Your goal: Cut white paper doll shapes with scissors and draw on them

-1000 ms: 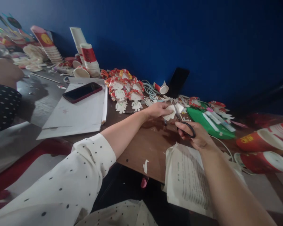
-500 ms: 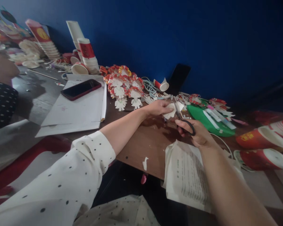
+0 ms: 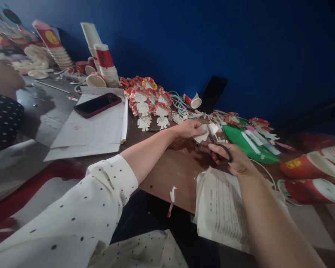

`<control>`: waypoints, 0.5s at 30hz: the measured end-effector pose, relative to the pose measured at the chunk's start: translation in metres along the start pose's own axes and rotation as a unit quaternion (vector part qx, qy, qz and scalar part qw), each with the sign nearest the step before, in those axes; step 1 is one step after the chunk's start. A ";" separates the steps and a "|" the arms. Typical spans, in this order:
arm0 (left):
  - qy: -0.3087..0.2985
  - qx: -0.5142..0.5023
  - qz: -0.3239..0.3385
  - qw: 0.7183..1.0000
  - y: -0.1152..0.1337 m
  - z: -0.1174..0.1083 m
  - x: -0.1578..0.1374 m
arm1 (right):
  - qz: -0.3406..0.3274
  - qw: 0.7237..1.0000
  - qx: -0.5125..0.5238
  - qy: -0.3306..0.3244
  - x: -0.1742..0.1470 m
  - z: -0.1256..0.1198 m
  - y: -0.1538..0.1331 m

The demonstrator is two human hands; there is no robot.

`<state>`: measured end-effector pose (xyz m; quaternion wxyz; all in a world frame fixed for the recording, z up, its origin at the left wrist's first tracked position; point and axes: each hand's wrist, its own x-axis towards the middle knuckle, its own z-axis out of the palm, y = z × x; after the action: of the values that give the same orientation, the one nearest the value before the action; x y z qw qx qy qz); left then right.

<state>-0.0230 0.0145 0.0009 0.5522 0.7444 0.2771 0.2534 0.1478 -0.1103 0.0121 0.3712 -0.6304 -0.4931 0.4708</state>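
- Paper (image 3: 201, 136): off-white, uneven along its lower edge — held over the brown table (image 3: 167, 169).
- Left hand (image 3: 188, 129) pinches the paper's left side.
- Right hand (image 3: 235, 158) grips black-handled scissors (image 3: 211, 138) — blades at the paper's right part.

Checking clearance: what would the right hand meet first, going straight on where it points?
Likely the white paper in the left hand; the scissors in the right hand overlap it in view, but depth is unclear.

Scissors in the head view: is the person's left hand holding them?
No, the right hand holds the scissors by the handle, while the left hand grips a white piece at the blades.
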 end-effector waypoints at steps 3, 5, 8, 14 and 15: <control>0.066 -0.041 0.001 0.997 -0.007 0.001 0.003 | 0.011 1.000 0.012 -0.005 0.001 -0.001 0.004; 0.156 -0.062 -0.014 0.986 -0.012 0.001 0.006 | 0.019 1.000 0.010 -0.013 0.001 -0.001 0.006; 0.228 -0.087 -0.045 0.969 -0.017 -0.001 0.009 | -0.006 1.000 0.018 0.008 0.003 0.000 0.007; 0.184 -0.125 -0.044 0.974 -0.018 0.015 0.009 | -0.143 0.965 0.125 0.182 0.014 0.005 0.010; 0.176 -0.139 -0.033 0.974 -0.018 0.019 0.008 | -0.151 0.958 0.135 0.201 0.016 0.005 0.012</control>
<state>-0.0067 0.0119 -0.0206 0.6006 0.5944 0.3569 0.3983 0.1474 -0.0975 -0.0043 0.6110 -0.5742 -0.4299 0.3349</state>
